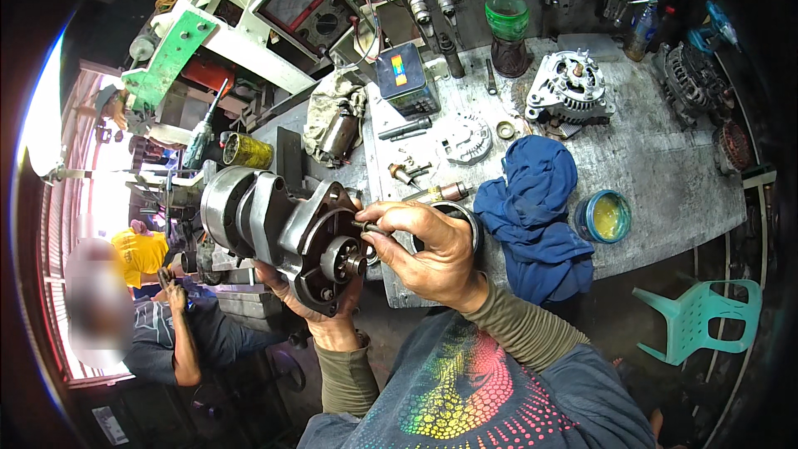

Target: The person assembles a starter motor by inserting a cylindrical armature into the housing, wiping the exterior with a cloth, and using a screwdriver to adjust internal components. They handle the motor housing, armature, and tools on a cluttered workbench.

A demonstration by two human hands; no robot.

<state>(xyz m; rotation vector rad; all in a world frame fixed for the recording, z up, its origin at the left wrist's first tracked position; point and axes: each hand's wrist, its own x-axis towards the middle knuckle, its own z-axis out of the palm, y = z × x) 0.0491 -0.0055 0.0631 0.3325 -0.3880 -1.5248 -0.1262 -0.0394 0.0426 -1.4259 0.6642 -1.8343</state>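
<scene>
My left hand (306,303) is wrapped under a dark metal starter motor (270,220), which is held up off the bench, left of the bench's near edge. Its open flanged end faces me, with a small toothed gear (341,258) on a shaft inside. The thumb and fingers of my right hand (428,248) pinch a short dark bolt (366,226) at the rim of that flange. Whether the bolt sits in a hole, I cannot tell. Behind my right hand stands a round dark metal cylinder (475,229), partly hidden by it.
A blue cloth (532,216) and a grease tub (605,216) lie on the metal bench (665,187). Farther back are a silver alternator (573,87), a bottle (507,21) and a tin box (405,83). A green chair (706,320) stands right; another person (170,333) is at left.
</scene>
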